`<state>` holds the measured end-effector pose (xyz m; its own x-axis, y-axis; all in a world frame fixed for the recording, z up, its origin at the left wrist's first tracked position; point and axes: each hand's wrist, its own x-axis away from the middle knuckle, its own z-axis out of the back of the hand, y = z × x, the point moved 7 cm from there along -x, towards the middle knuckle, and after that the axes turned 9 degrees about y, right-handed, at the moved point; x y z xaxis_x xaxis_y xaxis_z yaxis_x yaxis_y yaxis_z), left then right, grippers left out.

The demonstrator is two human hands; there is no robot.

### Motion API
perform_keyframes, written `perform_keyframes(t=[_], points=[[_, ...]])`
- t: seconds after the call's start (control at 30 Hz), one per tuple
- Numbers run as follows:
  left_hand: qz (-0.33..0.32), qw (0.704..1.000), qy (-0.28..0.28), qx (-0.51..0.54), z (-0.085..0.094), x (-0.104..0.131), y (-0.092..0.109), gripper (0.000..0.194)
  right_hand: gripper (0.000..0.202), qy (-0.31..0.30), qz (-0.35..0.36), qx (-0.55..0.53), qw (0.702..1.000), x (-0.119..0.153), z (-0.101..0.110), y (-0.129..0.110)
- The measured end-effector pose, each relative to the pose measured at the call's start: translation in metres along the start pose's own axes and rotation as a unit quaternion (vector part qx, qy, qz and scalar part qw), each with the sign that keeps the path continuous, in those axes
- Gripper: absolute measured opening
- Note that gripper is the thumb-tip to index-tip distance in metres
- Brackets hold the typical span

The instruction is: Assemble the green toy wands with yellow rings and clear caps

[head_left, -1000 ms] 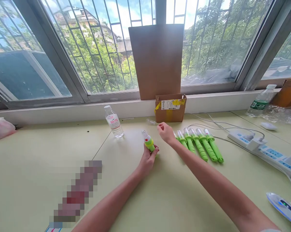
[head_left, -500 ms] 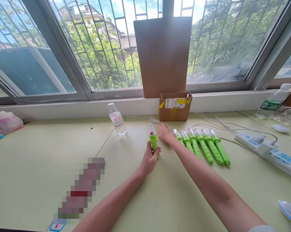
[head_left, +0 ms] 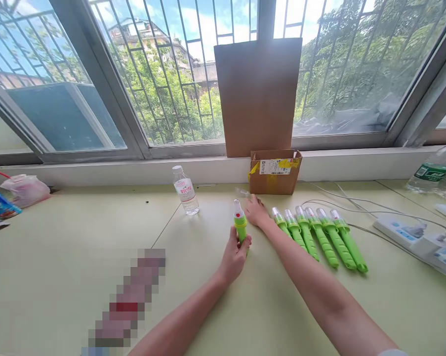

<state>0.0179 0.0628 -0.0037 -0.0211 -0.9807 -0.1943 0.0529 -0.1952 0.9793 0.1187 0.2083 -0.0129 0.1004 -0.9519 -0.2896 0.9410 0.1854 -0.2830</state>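
Observation:
My left hand (head_left: 235,254) is wrapped around the grip of a green light stick (head_left: 240,222), held upright with its pale, narrow tip on top and a red spot below the tip. Farther back, my right hand (head_left: 257,211) is low over the table, its fingers bent down and partly hidden. A small clear plastic piece (head_left: 242,192) lies at those fingertips; whether they grip it is unclear. Several more green light sticks (head_left: 324,237) with clear caps lie in a row to the right, some partly behind my right forearm.
A small cardboard box (head_left: 274,183) stands by the wall, with a brown board (head_left: 260,99) behind it. One water bottle (head_left: 186,193) is left of my hands; another bottle (head_left: 432,170) stands far right. Cables lead to a power strip (head_left: 411,237). A pink bag (head_left: 25,190) sits far left.
The whole view has shifted, so things appear lower and farther right. My left hand still holds the light stick, and my right hand stays beside the clear plastic piece.

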Motion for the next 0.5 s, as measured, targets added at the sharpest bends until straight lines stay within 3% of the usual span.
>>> perform_keyframes(t=[0.5], points=[[-0.006,1.000,0.010,-0.010,-0.001,0.005,-0.005,0.023,0.044,-0.034,0.008,0.012,0.999,-0.029,-0.004,-0.004]])
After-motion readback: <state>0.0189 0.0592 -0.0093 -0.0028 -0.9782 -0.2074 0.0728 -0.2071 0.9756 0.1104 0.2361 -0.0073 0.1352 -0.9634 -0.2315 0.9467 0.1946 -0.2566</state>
